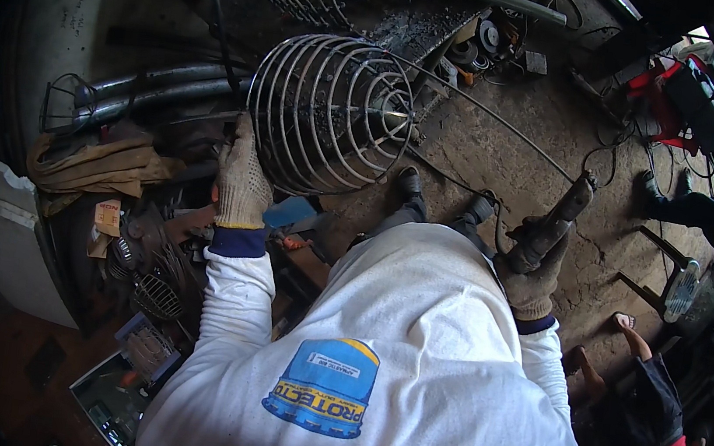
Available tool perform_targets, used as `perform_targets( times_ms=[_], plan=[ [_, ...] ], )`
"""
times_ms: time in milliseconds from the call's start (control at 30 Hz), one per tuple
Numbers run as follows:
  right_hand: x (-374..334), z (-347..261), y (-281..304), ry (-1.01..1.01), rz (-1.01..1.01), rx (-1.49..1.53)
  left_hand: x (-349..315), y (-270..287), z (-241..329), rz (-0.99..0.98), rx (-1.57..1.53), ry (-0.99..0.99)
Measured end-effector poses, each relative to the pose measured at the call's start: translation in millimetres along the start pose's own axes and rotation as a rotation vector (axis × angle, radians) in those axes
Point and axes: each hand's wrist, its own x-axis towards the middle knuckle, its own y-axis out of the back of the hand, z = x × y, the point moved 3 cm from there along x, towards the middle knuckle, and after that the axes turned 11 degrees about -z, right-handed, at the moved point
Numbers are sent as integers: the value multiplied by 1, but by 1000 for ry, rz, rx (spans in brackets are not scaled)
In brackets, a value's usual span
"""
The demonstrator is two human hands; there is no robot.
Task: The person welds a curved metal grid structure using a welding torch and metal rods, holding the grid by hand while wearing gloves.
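Observation:
A cone-shaped wire cage (335, 108) of grey metal rings, joined by lengthwise rods, stands in front of me with its narrow end to the right. My left hand (244, 177), in a knitted work glove, is closed on the cage's wide end at the left; its fingertips are partly hidden. In my right hand (537, 283), also gloved, is a dark welding electrode holder (562, 218). A long thin welding rod (497, 116) runs from it up and left to the cage's upper right edge. Whether the tip touches cannot be made out.
Metal pipes (165, 88) and a brown cloth (104, 166) lie at the left. Several short rods (302, 7) are at the back, near grinding discs (488, 35). Cables cross the floor. At the right are a red crate (645, 93), a small stool (682, 291) and other people's legs (701, 214).

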Motion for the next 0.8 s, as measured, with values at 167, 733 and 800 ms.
perform_targets(
  times_ms=[167,733,800],
  plan=[
    [2,1,0,-17,-5,-3,7,-13,-19,-10,-877,210],
    [5,-6,1,153,-11,-310,5,-27,-31,117,-1289,385],
    [7,-10,1,312,-34,-208,5,-30,-26,95,-1491,461]
  ],
)
